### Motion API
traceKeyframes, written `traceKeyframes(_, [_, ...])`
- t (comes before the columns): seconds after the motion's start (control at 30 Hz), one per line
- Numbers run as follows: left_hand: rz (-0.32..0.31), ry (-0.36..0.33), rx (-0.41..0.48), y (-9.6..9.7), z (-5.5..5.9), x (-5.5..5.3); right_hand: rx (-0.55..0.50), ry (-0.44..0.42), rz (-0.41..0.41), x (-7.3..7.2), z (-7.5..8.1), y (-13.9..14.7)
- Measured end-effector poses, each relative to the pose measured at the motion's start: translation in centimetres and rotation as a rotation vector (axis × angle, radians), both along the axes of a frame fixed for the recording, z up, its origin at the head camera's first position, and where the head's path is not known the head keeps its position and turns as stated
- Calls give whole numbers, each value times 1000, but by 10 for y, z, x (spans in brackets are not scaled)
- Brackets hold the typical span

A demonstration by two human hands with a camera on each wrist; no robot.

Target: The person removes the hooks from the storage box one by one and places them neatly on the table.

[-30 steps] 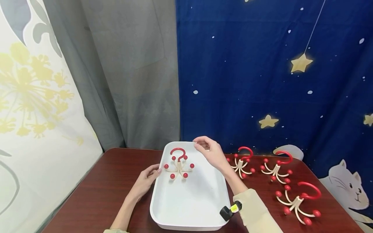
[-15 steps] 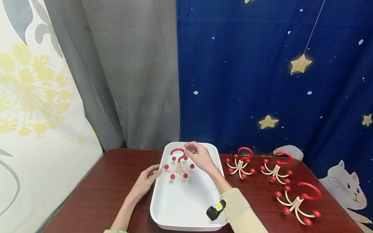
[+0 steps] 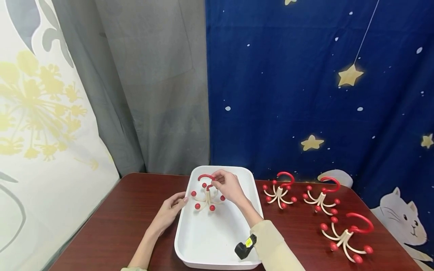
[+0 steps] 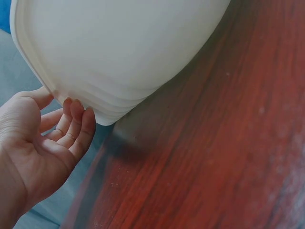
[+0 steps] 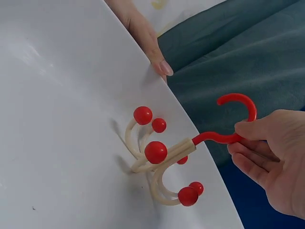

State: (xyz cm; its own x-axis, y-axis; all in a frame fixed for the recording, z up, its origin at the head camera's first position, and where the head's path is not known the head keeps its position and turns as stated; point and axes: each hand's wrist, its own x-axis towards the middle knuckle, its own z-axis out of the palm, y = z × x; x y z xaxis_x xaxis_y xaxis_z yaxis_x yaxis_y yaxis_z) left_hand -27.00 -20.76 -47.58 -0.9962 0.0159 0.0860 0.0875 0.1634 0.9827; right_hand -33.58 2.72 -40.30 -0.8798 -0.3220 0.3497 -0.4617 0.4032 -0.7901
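Note:
A multi-arm hook hanger (image 3: 208,195), with a red hook on top and several curved cream arms tipped with red balls, stands in the upper part of the white tray (image 3: 217,241). My right hand (image 3: 228,186) pinches its red hook (image 5: 219,137) between thumb and fingers. In the right wrist view the arms' base appears on or just above the tray floor; contact is unclear. My left hand (image 3: 171,210) holds the tray's left side, thumb at the rim and fingertips against the outer wall (image 4: 109,90) in the left wrist view.
Right of the tray, on the dark red-brown table (image 3: 118,218), stand three similar hangers: one near the tray (image 3: 279,192), one farther right (image 3: 320,198) and one at the front right (image 3: 346,235). Curtains (image 3: 251,94) hang behind the table's back edge.
My right hand moved left from the tray's upper right rim to the hanger inside and took hold of its red hook. The hanger shifted slightly. My left hand stayed on the tray.

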Motion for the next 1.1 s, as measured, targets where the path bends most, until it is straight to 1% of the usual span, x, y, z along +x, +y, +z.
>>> traceKeyframes(0.13, [-4,-10,2,0,0,0,8,-17,9,3,1,2])
traceKeyframes(0.27, [-15,-4,5,0,1,0,14,-11,0,7,2,7])
traceKeyframes(0.4, [-22,8,9,0,1,0,-15,35,-22,10,7,15])
traceKeyframes(0.53, [-19,7,19,-1,0,-1,-60,89,-48,13,17,23])
traceKeyframes(0.7, [-11,-5,12,-1,0,-1,-93,124,-89,19,31,37])
traceKeyframes(0.87, [-21,0,4,-1,-1,-2,-157,147,-133,23,44,58])
traceKeyframes(0.97, [-23,-1,8,-2,0,-2,-197,147,-140,26,51,71])
traceKeyframes(1.1, [-23,-10,9,-2,-1,-2,-209,145,-154,29,56,87])
